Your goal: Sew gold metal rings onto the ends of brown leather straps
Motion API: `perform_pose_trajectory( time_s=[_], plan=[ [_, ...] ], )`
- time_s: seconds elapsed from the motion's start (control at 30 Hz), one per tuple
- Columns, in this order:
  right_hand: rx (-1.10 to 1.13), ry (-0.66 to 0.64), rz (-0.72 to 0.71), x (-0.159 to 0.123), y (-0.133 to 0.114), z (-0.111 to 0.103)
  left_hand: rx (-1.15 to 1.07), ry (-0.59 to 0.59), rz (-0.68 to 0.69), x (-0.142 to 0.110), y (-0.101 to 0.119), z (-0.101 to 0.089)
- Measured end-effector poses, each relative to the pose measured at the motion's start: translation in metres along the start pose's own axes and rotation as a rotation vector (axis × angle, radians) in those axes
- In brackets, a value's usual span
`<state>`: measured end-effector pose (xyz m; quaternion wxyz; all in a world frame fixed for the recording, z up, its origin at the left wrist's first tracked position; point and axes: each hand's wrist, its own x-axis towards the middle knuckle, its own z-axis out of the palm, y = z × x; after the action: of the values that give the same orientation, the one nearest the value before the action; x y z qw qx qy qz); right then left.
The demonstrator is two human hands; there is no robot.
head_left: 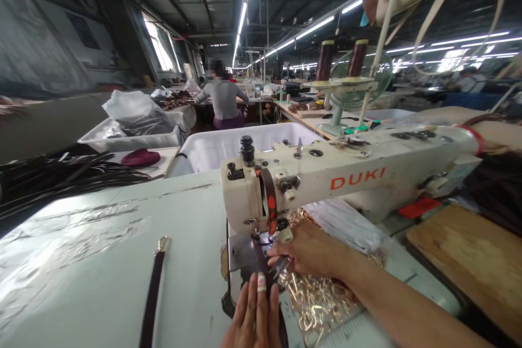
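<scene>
My left hand (256,312) lies flat, fingers stretched forward, on a dark brown leather strap (261,255); one finger has a light bandage. That strap runs under the presser foot of a white sewing machine (302,174). Beside the needle area, my right hand (305,247) reaches in from the right with bent fingers, its fingertips close to the strap. Below its fingers shows a pointed metal tool that looks like thread snips (280,268), partly hidden by the hand. Gold metal clasps (316,299) lie in a heap under my right forearm.
Another strap with a gold clasp (154,288) lies on the pale table (93,261) to the left. Behind the machine stands a white bin (253,136). A wooden board (468,261) is at the right. Further off, a person (224,98) sits with their back to me.
</scene>
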<state>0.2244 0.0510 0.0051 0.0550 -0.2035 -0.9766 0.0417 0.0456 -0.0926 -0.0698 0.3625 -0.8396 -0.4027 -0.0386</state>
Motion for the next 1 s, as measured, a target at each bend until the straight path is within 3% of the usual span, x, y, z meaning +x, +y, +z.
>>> perform_pose_trajectory(
  time_s=[0.33, 0.5, 0.8, 1.0],
  plan=[
    [0.019, 0.044, -0.007, -0.0001, 0.0009, 0.0028, -0.068, -0.01, -0.005, 0.0021, -0.0006, -0.0027],
    [-0.011, 0.037, -0.016, -0.0006, 0.0014, 0.0026, -0.042, -0.04, -0.079, 0.0059, 0.0021, -0.006],
    [0.011, 0.039, -0.024, -0.0007, 0.0004, 0.0012, 0.032, -0.006, 0.045, 0.0057, -0.0062, -0.0063],
    [-0.016, 0.077, -0.043, 0.0, 0.0009, 0.0023, -0.009, -0.017, -0.037, 0.0027, 0.0011, -0.0014]
  ],
)
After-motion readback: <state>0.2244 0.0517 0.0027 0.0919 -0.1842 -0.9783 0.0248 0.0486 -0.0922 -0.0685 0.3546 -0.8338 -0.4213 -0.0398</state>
